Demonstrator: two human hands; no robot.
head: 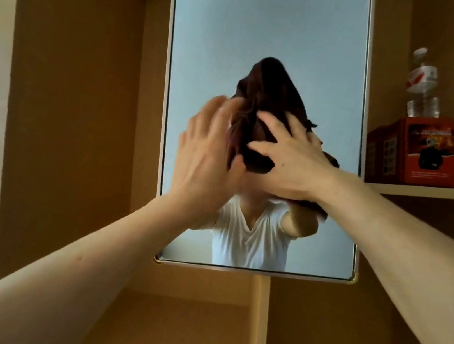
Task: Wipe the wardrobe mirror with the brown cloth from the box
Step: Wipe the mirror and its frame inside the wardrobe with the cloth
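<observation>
The wardrobe mirror [270,31] is a tall framed panel in the middle of the view. A dark brown cloth [266,95] is bunched against its glass at mid height. My right hand [289,157] lies spread over the cloth with its fingers pressing into the folds. From the left side, my left hand [208,151] holds the cloth's edge between thumb and fingers. Both forearms reach up from the bottom corners. The glass reflects a white shirt below the hands.
Wooden wardrobe panels surround the mirror. On the right a shelf [435,191] carries an orange box [417,150] with a plastic water bottle [423,83] on top. A recessed wooden compartment lies below the mirror.
</observation>
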